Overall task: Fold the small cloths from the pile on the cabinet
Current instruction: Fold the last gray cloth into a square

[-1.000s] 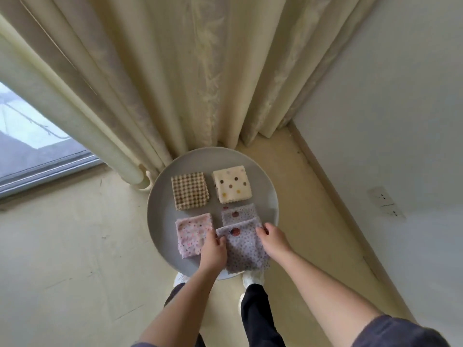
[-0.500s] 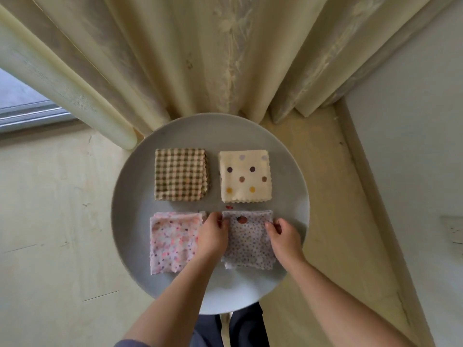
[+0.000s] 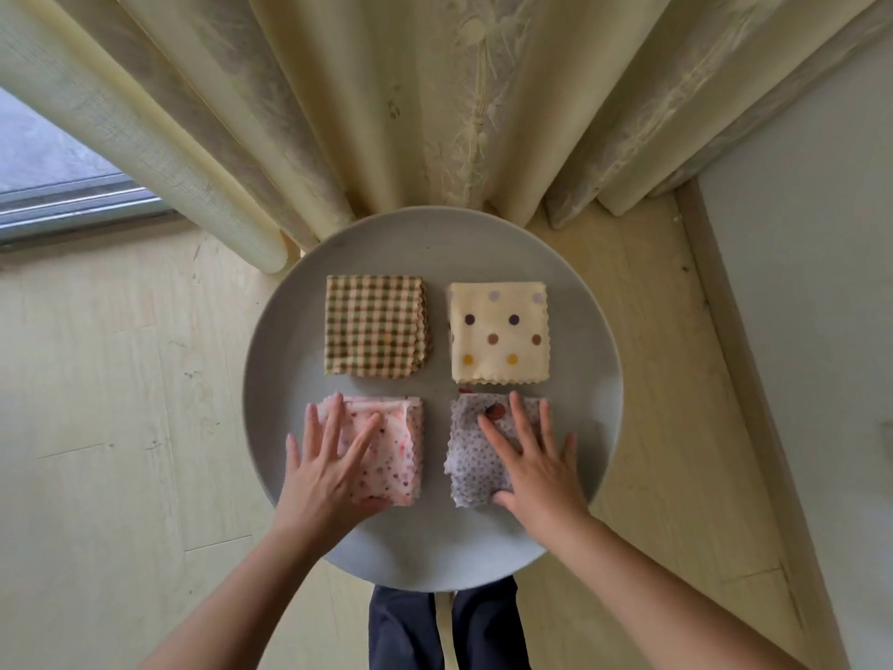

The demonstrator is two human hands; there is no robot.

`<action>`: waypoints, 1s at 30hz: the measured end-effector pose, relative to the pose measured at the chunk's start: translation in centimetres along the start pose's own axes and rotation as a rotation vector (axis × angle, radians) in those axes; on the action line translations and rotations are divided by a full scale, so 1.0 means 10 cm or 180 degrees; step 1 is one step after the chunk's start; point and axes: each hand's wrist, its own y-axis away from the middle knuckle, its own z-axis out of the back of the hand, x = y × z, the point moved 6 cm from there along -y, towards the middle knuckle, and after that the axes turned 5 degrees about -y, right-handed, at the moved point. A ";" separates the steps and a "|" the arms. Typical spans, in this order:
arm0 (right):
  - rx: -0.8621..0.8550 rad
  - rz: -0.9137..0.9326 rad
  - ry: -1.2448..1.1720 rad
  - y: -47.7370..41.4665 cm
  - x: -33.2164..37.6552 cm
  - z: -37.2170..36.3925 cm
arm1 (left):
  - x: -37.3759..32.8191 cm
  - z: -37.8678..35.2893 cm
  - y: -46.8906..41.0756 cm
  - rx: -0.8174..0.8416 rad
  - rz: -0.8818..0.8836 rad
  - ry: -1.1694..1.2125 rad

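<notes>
Several folded small cloths lie on a round grey tabletop (image 3: 435,548). A brown checked cloth (image 3: 376,326) is at the back left and a cream polka-dot cloth (image 3: 497,333) at the back right. My left hand (image 3: 328,466) presses flat with spread fingers on the pink spotted cloth (image 3: 394,456) at the front left. My right hand (image 3: 531,461) presses flat on the lilac dotted cloth (image 3: 471,456) at the front right, which covers most of a cloth with red marks.
Cream curtains (image 3: 435,104) hang just behind the tabletop. A window (image 3: 48,176) is at the far left and a white wall (image 3: 812,331) at the right. Pale wooden floor (image 3: 121,427) surrounds the table; my dark trouser legs (image 3: 444,631) show below.
My left hand has moved from the lilac cloth to the pink cloth. Both hands have gone from pinching the lilac cloth's edges to lying flat. The camera has come closer.
</notes>
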 end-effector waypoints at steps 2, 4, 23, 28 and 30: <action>-0.0134 0.0078 -0.0102 -0.07 -0.03 -0.10 | -0.04 -0.08 -0.06 -0.0067 -0.0188 0.0099; -0.0408 0.0175 -0.0116 -0.12 -0.01 -0.19 | -0.13 -0.15 -0.13 -0.0113 -0.0328 0.0093; -0.1868 0.0052 -0.0630 -0.42 0.07 1.11 | 0.28 0.94 -0.67 -0.0990 0.0693 0.0982; -0.1231 -0.0666 -0.0858 -1.09 -0.08 1.15 | 0.31 1.00 -1.37 -0.0703 0.1137 0.1335; -0.1144 -0.0746 -0.0838 -1.20 -0.04 1.10 | 0.25 0.93 -1.48 -0.0557 0.1185 0.1326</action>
